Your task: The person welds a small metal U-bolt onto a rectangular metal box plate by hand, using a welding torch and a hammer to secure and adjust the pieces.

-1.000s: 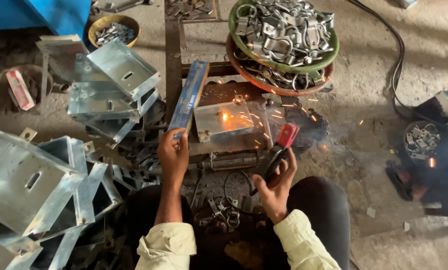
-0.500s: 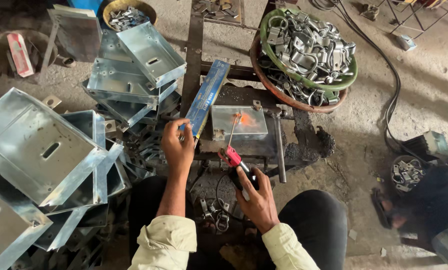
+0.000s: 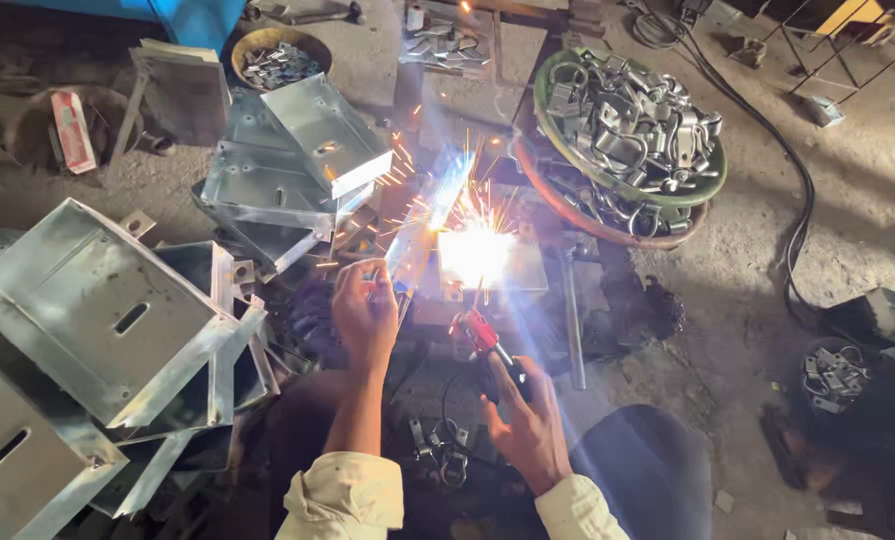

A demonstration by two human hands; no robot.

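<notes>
My left hand point(image 3: 366, 312) grips the near end of a long flat metal strip point(image 3: 423, 220) that slants away over the workpiece. My right hand point(image 3: 528, 430) holds a black welding electrode holder with a red head point(image 3: 483, 335), its rod reaching up to a small metal plate point(image 3: 523, 270). A bright white arc point(image 3: 476, 252) burns on that plate, throwing sparks up and to the left. The plate rests on a dark metal stand between my knees.
Galvanised sheet-metal boxes point(image 3: 98, 320) are heaped at the left, more point(image 3: 308, 150) behind them. A green basin of metal clamps point(image 3: 633, 130) sits at the back right. A black cable point(image 3: 793, 200) runs along the floor at the right. Loose clamps point(image 3: 443, 450) lie near my legs.
The welding arc has struck and flares with sparks where only a glow showed. My right hand has brought the electrode holder in to the plate. The view has shifted slightly.
</notes>
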